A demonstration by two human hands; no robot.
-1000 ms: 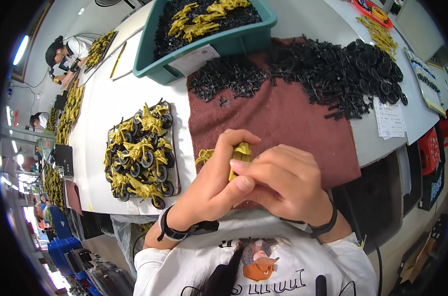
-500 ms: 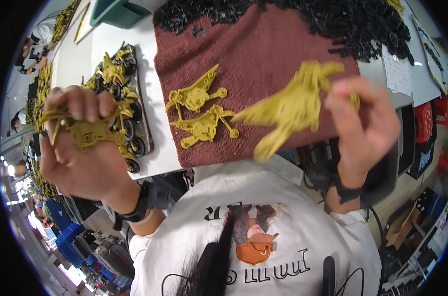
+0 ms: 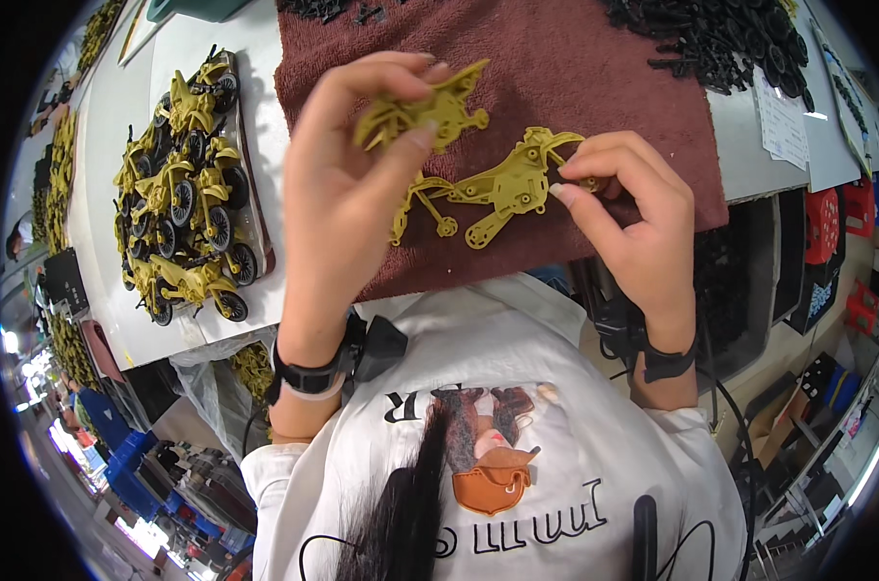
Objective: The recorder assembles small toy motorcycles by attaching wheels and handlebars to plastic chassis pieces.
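Observation:
My left hand (image 3: 347, 184) pinches a yellow plastic toy motorcycle body half (image 3: 449, 108) above the towel, its thumb in front and its fingers curled round the back end. Beneath that hand another yellow body half (image 3: 430, 198) lies on the towel, mostly hidden by the wrist and thumb. My right hand (image 3: 633, 213) grips a third yellow body half (image 3: 517, 189) at its narrow end between thumb and fingers. This piece shows its inner side with pegs and holes, and it is low over or against the towel; which one I cannot tell.
A dark red towel (image 3: 604, 97) covers the work area. To the left, a tray carries several assembled yellow-and-black toy motorcycles (image 3: 183, 184). Black wheels and small parts (image 3: 720, 44) are heaped at the far right, beside a paper sheet (image 3: 780, 121). A green bin (image 3: 197, 8) stands far left.
My left hand has swung right from over the motorcycle tray to above the towel, a body half in it. My right hand has brought its body half left and lower. The view has shifted somewhat.

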